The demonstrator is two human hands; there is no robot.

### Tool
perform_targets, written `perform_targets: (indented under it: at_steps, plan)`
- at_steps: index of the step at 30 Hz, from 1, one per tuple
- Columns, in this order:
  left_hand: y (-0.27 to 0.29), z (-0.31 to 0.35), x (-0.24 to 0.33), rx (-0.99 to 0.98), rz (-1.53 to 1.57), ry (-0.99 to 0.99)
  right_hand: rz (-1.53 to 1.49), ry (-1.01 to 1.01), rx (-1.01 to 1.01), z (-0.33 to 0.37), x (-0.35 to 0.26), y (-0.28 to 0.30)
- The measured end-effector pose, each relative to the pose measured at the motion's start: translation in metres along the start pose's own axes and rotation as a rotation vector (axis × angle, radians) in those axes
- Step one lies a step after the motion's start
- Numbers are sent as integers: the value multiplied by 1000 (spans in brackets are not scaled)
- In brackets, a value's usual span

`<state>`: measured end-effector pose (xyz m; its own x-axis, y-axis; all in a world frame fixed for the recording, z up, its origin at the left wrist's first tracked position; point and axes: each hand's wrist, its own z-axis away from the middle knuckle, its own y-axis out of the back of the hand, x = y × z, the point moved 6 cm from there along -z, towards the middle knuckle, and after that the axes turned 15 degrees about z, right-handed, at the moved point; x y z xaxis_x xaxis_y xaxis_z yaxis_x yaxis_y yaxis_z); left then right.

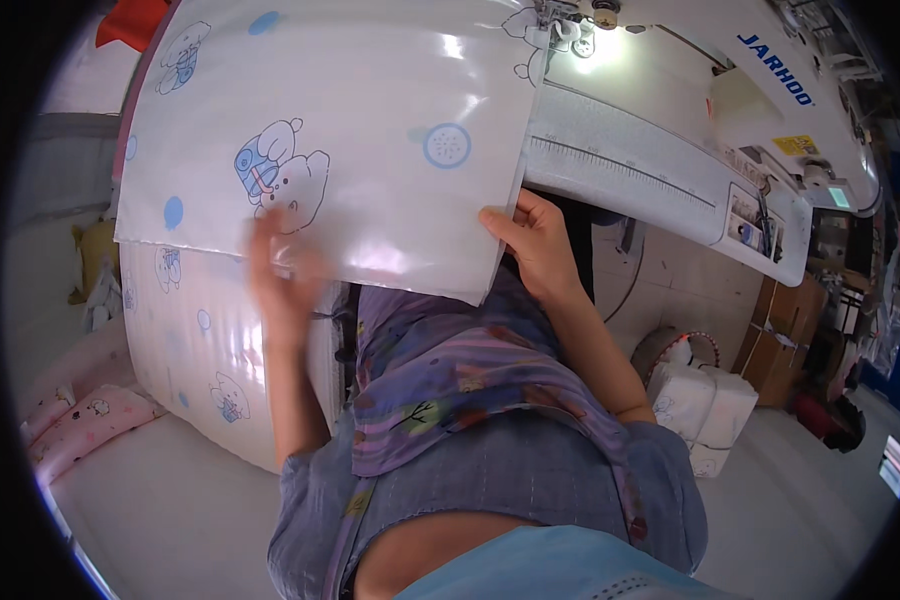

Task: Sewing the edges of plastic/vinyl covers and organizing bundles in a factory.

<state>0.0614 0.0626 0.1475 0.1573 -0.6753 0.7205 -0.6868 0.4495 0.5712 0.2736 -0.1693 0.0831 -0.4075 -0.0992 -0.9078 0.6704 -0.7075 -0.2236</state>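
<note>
A shiny white sheet (370,90), printed with cartoon animals and blue dots, covers the table in front of me. Its right edge lies at the needle area (575,35) of a white sewing machine (770,110). My right hand (538,245) pinches the sheet's near right edge, thumb on top and fingers beneath. Over the near left part of the sheet is my left hand (288,275), smeared by motion, so its grip cannot be made out. A second layer of the same printed material (195,320) hangs down at the left.
A ruled machine bed (620,160) runs along the right of the sheet. Low on the right are a white printed bundle (705,400) and a cardboard box (778,325). Pink printed fabric (95,425) lies at the lower left. A red cloth (130,22) is at the far left.
</note>
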Motion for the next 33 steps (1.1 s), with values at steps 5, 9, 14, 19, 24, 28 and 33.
perform_targets:
  at_steps: [5, 9, 14, 19, 24, 28, 33]
  plan:
    - [-94, 55, 103, -325, -189, -566, -97, 9, 16, 6, -2, -8]
    - [-85, 46, 106, -161, 30, -752, -108, -14, 36, 10, -10, -10]
    - [-83, 23, 135, -118, 3, -894, -117, -22, 58, 11, -20, -7]
    - [-85, 1, 157, -205, 13, -833, -25, 1, 37, 10, -32, -2]
    - [-93, 12, 151, -465, 65, -746, 500, 256, 377, -10, -78, 55]
    - [-114, 21, 143, -621, 66, -712, 1133, 746, 352, -55, -126, 47]
    - [-122, 15, 142, -633, 99, -696, 1543, 802, 310, -96, -138, 54]
